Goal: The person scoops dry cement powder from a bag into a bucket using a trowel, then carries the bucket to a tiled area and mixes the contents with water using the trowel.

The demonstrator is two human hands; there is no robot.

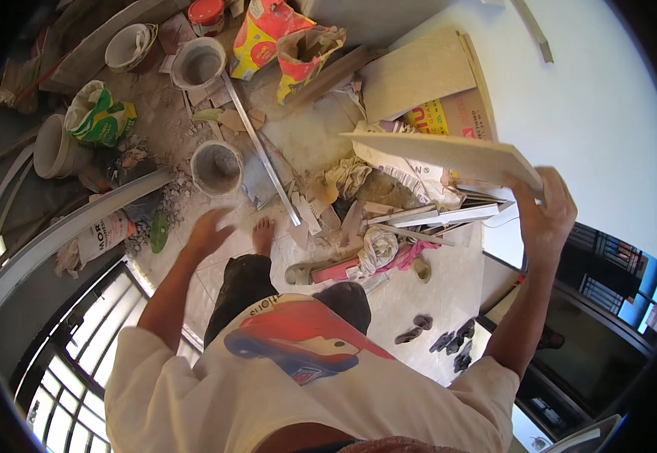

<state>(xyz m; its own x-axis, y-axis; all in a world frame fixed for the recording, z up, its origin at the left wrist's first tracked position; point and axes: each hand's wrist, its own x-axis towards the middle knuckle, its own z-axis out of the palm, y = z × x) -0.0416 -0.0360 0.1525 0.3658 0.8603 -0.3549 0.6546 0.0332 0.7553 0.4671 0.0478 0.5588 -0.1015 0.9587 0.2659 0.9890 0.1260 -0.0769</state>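
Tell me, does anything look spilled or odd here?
Yes: grey rubble lies scattered left of the nearest grey bucket, as if spilled, and a green leaf looks odd beside such debris. The panel in the right hand shows no obvious damage.

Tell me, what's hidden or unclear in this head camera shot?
All in the head view:
- Board in the right hand: its far face is turned away.
- Cardboard box: partly covered by the board and a tan panel.
- Narrow strip: cut off by the upper edge.
- Green-white sack: contents too small to identify.
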